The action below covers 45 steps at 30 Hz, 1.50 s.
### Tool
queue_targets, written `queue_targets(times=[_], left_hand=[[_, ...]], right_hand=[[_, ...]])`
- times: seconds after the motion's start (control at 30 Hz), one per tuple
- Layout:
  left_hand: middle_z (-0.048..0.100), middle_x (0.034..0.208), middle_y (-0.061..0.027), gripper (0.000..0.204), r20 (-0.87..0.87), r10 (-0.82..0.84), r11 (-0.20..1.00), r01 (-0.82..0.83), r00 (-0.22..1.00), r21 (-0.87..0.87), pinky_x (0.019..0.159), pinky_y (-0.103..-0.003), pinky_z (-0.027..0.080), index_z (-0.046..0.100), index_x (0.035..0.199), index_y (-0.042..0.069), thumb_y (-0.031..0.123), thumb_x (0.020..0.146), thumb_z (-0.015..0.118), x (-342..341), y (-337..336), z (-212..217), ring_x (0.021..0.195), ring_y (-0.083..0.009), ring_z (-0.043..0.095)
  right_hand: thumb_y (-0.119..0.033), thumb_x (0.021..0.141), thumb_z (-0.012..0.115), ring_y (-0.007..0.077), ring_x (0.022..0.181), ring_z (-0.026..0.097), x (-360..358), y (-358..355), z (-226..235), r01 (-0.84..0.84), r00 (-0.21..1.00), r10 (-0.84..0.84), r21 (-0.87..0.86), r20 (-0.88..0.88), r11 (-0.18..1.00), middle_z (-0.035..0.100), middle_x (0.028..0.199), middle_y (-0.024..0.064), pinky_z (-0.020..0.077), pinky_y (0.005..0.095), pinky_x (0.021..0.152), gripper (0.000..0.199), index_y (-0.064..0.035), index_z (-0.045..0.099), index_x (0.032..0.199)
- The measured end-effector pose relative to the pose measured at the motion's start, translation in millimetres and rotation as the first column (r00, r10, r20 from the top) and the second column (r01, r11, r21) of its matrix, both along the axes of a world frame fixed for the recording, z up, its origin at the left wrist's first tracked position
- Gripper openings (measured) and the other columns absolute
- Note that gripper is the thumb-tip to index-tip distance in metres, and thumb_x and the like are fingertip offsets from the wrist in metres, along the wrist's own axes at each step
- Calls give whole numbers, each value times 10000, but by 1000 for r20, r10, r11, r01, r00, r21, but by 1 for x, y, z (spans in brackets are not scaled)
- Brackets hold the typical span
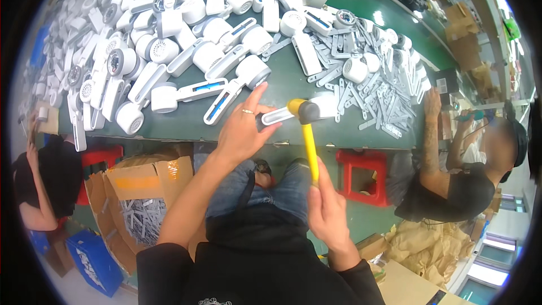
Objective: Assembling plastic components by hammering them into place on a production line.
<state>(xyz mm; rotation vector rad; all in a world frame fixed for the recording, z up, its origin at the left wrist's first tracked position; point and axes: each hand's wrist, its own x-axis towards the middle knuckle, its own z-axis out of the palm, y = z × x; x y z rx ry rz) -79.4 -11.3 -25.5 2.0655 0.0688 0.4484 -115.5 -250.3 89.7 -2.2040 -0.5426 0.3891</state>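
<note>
- The left hand (pixel 241 130) presses down on a white handheld fan housing (pixel 299 114) at the near edge of the green desk (pixel 293 73), fingers spread, a ring on one finger.
- The right hand (pixel 327 212) is clamped around the yellow handle of a small mallet (pixel 307 130), whose dark head touches the housing just beside the left fingertips.
- The hands are apart, left ahead of the right.
- A heap of white fan housings (pixel 169 34) covers the desk to the left; a pile of grey plastic strips (pixel 372 73) lies to the right.
- A cardboard box (pixel 141 192) of grey strips stands on the floor by the left knee.
- A red stool (pixel 364 175) sits under the desk.
</note>
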Motion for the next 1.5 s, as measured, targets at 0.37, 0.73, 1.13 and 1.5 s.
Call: queue_targets(times=[0.37, 0.73, 1.13, 1.5], left_hand=[[794, 1175, -83, 822, -77, 38, 998, -42, 996, -51, 1024, -434, 524, 446, 1560, 37, 186, 873, 872, 6, -8, -6, 1185, -371, 686], [733, 1027, -113, 587, 158, -16, 933, -42, 987, 358, 842, -440, 509, 675, 1403, 97, 70, 837, 831, 11, -17, 19, 926, -338, 646], [764, 1190, -141, 448, 194, -111, 916, 25, 975, 400, 946, -443, 524, 729, 1326, 72, 35, 880, 750, -7, 8, 1, 1066, -345, 703], [771, 1224, -149, 366, 490, 287, 911, -392, 823, 125, 919, -402, 595, 759, 1260, 53, 28, 897, 797, -106, 35, 31, 1020, -320, 738]], right_hand=[[-243, 1078, 606, 512, 1024, 721, 25, -31, -43, -59, 990, 58, 8, 132, 998, 707, 1197, 332, 603, 495, 843, 663, -96, 327, 1662], [-339, 902, 782, 345, 635, 750, 303, -246, -31, 800, 589, -740, -105, 326, 591, 751, 797, 229, 584, 459, 619, 439, 85, 726, 1000], [-260, 927, 680, 331, 796, 752, 358, -266, -42, 846, 393, -518, -79, 760, 527, 750, 836, 198, 576, 447, 687, 271, -4, 768, 926], [-207, 1080, 657, 36, 454, 406, 131, -108, -40, 314, 947, -302, 481, -104, 818, 450, 646, -79, 306, 230, 398, 252, -146, 521, 876]])
